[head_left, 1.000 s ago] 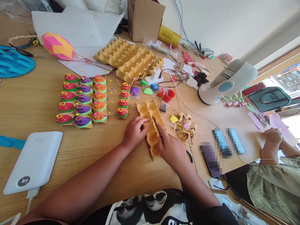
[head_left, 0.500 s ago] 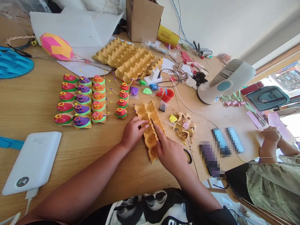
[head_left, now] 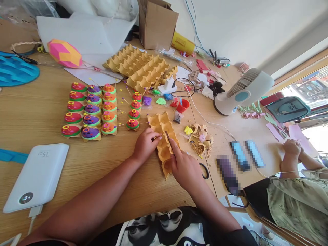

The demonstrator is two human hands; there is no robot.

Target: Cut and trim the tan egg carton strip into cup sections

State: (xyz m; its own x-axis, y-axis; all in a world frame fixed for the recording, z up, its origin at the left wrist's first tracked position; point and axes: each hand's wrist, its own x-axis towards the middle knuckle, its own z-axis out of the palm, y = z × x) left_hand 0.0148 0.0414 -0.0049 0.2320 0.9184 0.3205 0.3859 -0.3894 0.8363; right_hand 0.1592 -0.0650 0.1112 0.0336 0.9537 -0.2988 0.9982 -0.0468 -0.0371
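A strip of yellow egg carton [head_left: 164, 153] lies on the wooden table, its cups facing up. My left hand [head_left: 147, 141] pinches the left edge of the strip, with thumb and fingers pressed together. In my right hand [head_left: 186, 164] is a dark, thin blade [head_left: 167, 137], whose tip touches the middle of the strip; the fingers are wrapped round its handle, which is mostly hidden. To the left stand rows of painted carton cups with smiling faces in red [head_left: 74, 106], purple [head_left: 92, 109] and orange [head_left: 109, 106], and a shorter row [head_left: 134, 113] nearer the strip.
Carton scraps [head_left: 201, 138], a red cup [head_left: 182, 106] and a black scissor handle [head_left: 205, 171] lie to the right. A fan [head_left: 243, 92], phones and another person's hands [head_left: 292, 148] are further right. A power bank [head_left: 37, 176] sits left; egg trays [head_left: 138, 65] lie behind.
The view has shifted slightly. Both hands keep almost the same place on the carton strip, and the blade remains in my right hand.
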